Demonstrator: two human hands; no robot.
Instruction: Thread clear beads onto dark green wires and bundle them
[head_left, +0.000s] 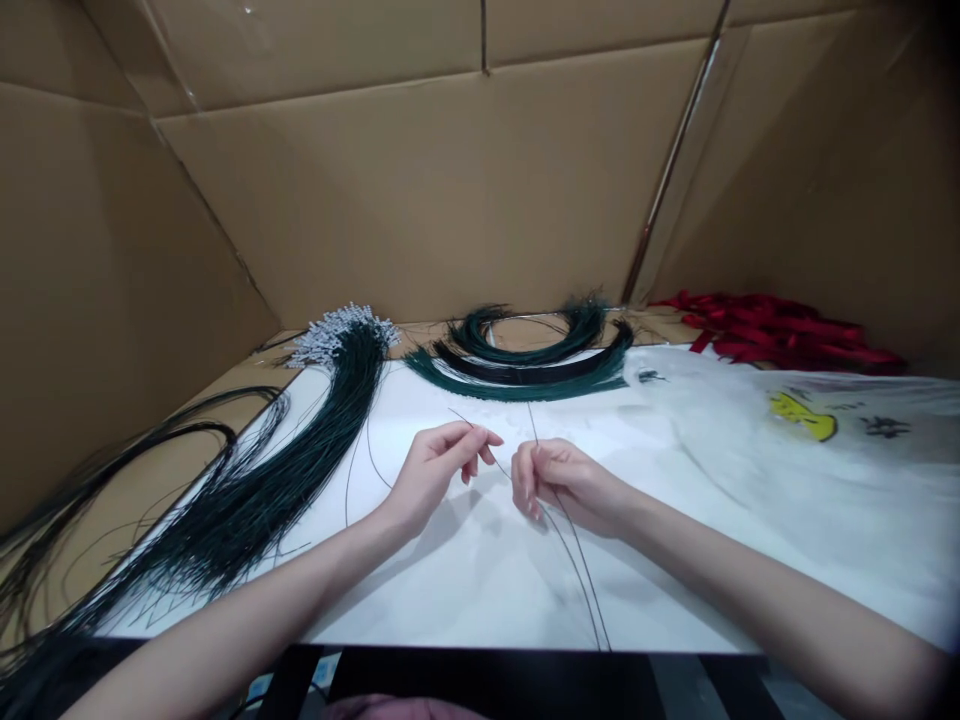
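Over the middle of the white table board, my left hand (450,462) pinches a thin dark cord (495,460) between thumb and fingers, with a short end sticking up past the fingertips. Close beside it on the right, my right hand (559,475) is closed on thin dark cord too. One end pokes up above its fingers, and two strands (585,575) run from it down to the front edge of the board. The two hands are a small gap apart, with cord crossing between them. Whether it is one doubled cord or two, I cannot tell.
At left lies a thick bundle of dark green cords (300,490) with white tips (337,335). Curved bundles of green and black cord (525,375) lie at the back. Red ribbons (787,330) and a clear plastic bag (750,450) are at right. Cardboard walls (420,200) enclose the board.
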